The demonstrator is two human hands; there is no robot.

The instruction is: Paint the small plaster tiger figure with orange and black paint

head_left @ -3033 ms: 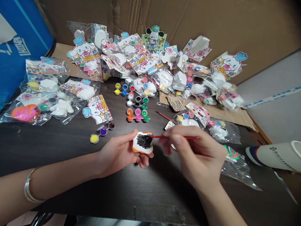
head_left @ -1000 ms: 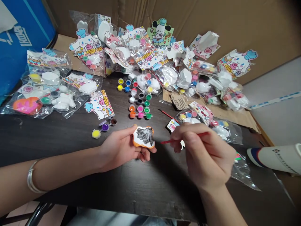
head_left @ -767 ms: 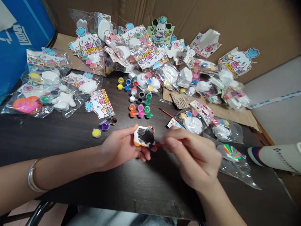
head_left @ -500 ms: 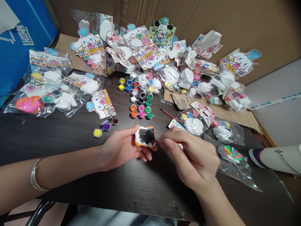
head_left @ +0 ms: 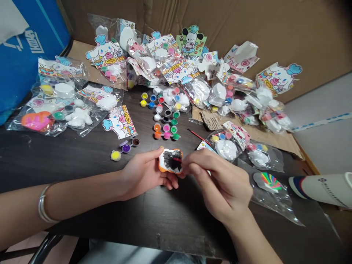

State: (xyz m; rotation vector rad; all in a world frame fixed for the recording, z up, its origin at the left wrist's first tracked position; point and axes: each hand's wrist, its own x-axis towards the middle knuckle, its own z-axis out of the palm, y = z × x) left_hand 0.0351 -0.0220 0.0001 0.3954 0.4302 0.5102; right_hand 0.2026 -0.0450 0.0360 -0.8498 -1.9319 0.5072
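Note:
My left hand point(head_left: 147, 172) holds a small white plaster figure point(head_left: 162, 161) between thumb and fingers, its face turned up. Orange paint runs along the figure's edge and a black patch covers much of its middle. In my right hand point(head_left: 220, 179) is a thin red paintbrush point(head_left: 177, 160), pinched between thumb and fingers, its tip over the black patch. Behind the figure stand open paint pots point(head_left: 166, 135) in orange, pink and green, with black, white, yellow, blue and red ones beyond. A strip with yellow, purple and brown pots point(head_left: 126, 148) lies beyond my left wrist.
Clear bags of white figures and paints point(head_left: 176, 69) are heaped along the cardboard at the back. More bags point(head_left: 63, 99) lie at the left. A second red brush point(head_left: 199, 136) rests behind my right hand. A paper cup point(head_left: 321, 189) lies on its side at the right.
The brush has shifted left and up across the black patch, and my right hand moved slightly with it. My left hand still holds the figure in nearly the same place.

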